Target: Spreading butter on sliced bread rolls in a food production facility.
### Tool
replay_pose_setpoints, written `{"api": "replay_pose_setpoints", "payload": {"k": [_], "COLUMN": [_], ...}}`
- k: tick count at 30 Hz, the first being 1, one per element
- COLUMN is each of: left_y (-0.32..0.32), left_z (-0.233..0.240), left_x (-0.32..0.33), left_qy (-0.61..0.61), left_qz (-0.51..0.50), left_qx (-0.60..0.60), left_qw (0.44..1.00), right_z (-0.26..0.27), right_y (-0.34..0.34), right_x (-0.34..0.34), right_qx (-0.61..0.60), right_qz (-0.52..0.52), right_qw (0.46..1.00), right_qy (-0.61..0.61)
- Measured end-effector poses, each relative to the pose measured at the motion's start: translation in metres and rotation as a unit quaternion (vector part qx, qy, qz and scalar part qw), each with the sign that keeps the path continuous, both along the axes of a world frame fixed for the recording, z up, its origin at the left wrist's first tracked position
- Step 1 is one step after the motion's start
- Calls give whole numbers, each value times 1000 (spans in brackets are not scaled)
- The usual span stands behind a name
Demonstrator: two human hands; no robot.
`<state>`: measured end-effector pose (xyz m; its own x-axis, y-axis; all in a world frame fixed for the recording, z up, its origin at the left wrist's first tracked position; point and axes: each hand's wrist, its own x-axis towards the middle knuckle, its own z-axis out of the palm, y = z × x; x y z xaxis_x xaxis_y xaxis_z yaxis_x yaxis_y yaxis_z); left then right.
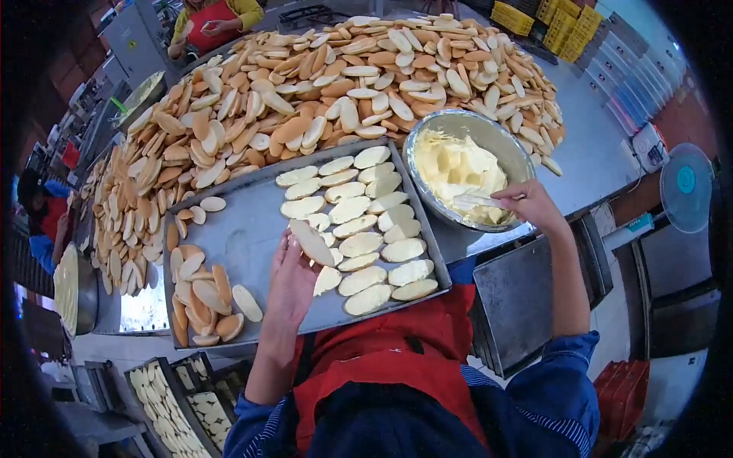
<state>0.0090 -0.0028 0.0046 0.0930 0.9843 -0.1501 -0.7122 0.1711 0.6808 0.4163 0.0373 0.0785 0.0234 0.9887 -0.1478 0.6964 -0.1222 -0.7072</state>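
Note:
My left hand [292, 280] holds a flat oval bread slice [311, 243] above a metal baking tray [240, 229]. Rows of slices spread with cream [362, 245] cover the tray's right part. In its lower left corner lies a loose heap of plain slices [200, 295]. To the right, my right hand [529, 203] grips a spatula [475, 200], whose blade is in the pale yellow cream [452, 163]. That cream sits in a round metal bowl [518, 149] beside the tray.
A large heap of oval bread slices [343, 86] covers the table behind the tray. Two co-workers [212, 26] stand at the table's far and left sides. Another cream bowl [86, 292] is at left. Filled trays [166, 406] stand below; a fan [686, 186] is at right.

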Motion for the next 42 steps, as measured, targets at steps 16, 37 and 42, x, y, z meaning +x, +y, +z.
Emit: {"api": "replay_pose_setpoints", "payload": {"k": [16,37,42], "left_y": [-2,-3,-10], "left_z": [17,15,16], "left_x": [21,9,20], "left_qy": [-57,-88,-167], "left_qz": [-57,-43,-103], "left_qx": [12,11,-16], "left_qw": [997,995,980], "right_z": [-40,-23,-47], "right_y": [-80,-82,-71], "right_x": [-160,-142,-158], "right_qx": [418,567,591], "right_qz": [73,168,155], "right_qw": [905,786,773], "right_qy": [31,-181,-171]}}
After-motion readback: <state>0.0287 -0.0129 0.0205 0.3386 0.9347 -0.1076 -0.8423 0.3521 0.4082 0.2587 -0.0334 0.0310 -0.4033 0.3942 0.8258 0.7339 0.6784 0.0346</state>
